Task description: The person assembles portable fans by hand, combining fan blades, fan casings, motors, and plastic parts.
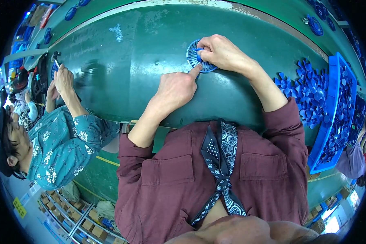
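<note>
A round blue slatted fan grille (192, 57) lies flat on the green tabletop in front of me. My right hand (223, 52) covers its far right part, with thumb and fingers pinched near the hub on a small blue piece (197, 49), which looks like a fan blade and is mostly hidden. From the near left, my left hand (175, 90) steadies the grille. Its index finger stretches over the near rim toward the hub while the other fingers curl in; its thumb is hidden. At the right, loose blue fan blades (309, 91) lie heaped on the table.
A blue tray (332, 87) full of small blue parts stands past the heap, at the right table edge. At my left, a co-worker's hands (63, 81) hold a tool over another blue grille. More blue grilles (314, 25) lie beyond the table's far ledge.
</note>
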### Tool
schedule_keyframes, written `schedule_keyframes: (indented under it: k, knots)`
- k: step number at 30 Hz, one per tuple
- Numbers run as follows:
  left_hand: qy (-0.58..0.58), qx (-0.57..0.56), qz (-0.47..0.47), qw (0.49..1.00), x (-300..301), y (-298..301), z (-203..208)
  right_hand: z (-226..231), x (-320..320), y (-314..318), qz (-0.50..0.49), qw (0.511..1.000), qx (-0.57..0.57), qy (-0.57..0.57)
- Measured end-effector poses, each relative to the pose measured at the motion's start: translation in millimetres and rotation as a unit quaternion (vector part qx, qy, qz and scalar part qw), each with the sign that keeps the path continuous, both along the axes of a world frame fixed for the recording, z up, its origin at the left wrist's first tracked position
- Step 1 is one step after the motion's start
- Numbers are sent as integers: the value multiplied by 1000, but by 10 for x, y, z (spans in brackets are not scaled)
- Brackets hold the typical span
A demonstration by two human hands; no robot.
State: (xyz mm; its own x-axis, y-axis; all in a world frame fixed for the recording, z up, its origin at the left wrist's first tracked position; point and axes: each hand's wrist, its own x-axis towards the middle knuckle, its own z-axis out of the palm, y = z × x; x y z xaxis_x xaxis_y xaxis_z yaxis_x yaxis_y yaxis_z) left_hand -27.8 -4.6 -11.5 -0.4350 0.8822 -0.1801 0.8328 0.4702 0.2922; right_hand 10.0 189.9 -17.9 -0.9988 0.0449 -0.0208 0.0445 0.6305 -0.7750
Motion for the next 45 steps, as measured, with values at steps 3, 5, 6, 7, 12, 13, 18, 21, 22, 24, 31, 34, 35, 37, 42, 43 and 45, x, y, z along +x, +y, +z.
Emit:
schedule_keyframes:
  k: [3, 5, 6, 7, 12, 13, 18, 21, 22, 24, 31, 34, 35, 37, 42, 43, 45]
  knots:
    - [-6, -5, 6, 1000, 2, -10, -5, 28, 10, 27, 11, 999, -25, -27]
    - [-12, 4, 4, 1000, 8, -17, -8, 66, 42, 31, 20, 999, -24, -34]
    - [-13, 3, 5, 1000, 17, -18, -9, 73, 59, 33, 27, 999, -23, -42]
    - [-14, 4, 7, 1000, 30, -19, -10, 61, 70, 36, 27, 998, -23, -42]
    - [-19, 29, 20, 999, 35, -37, -78, -13, 117, 9, 69, 997, 43, 3]
    - [-21, 26, 18, 999, 44, -44, -87, 8, 141, -21, 66, 997, 46, -5]
    - [-37, 194, 47, 979, 227, -188, -229, 8, 218, -110, 63, 997, 46, 7]
    - [-20, 262, 72, 962, 279, -235, -382, 103, 244, -123, 73, 997, 14, -20]
    - [-20, 261, 75, 962, 294, -247, -425, 79, 245, -133, 76, 997, 13, -21]
    - [4, 355, 86, 931, 318, -234, -490, -4, 267, -130, 70, 997, 26, 25]
    - [38, 293, 120, 948, 331, -218, -455, -87, 298, -128, 70, 992, 35, 102]
    - [47, 323, 121, 937, 333, -201, -444, 0, 281, -145, 52, 998, 28, -32]
    - [20, 342, 141, 929, 334, -189, -441, -7, 282, -144, 54, 998, 23, -18]
    - [-7, 361, 162, 918, 328, -169, -436, -31, 282, -139, 57, 998, 19, -4]
    - [-16, 378, 178, 908, 356, -174, -457, -42, 291, -161, 47, 999, 1, 20]
    - [-16, 378, 180, 908, 368, -184, -467, -36, 295, -166, 48, 999, 0, 19]
    - [15, 373, 138, 917, 376, -194, -486, -27, 290, -160, 57, 998, 23, -10]
